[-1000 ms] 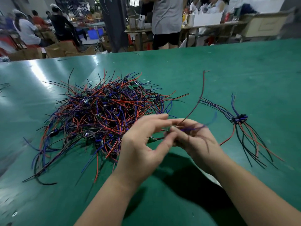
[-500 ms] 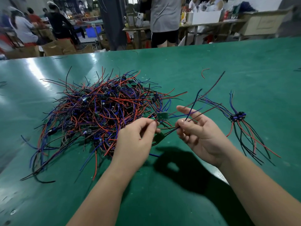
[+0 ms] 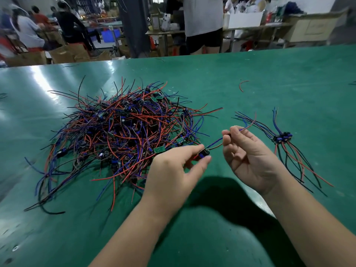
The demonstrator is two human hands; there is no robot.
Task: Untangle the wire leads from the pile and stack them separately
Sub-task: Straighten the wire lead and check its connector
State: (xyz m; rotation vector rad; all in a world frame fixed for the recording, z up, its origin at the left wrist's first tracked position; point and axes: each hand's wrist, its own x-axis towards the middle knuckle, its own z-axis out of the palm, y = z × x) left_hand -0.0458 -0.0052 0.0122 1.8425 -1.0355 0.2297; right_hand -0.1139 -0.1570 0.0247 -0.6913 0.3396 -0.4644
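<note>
Head view. Left hand (image 3: 173, 166) pinches small dark module of one wire lead (image 3: 215, 143) between thumb and forefinger, just beside near edge of pile (image 3: 123, 135). Right hand (image 3: 248, 157), palm up, fingers curled, pinches lead's blue and red wires at fingertips. Sorted stack (image 3: 281, 137) lies to right on tabletop (image 3: 250, 74).

Do well: hold module firm, draw wires straight, confirm nothing drags from pile, lay module on module.

Hidden: lead's other wires behind left hand, so cannot tell if snagged. Wire tips blurred.
</note>
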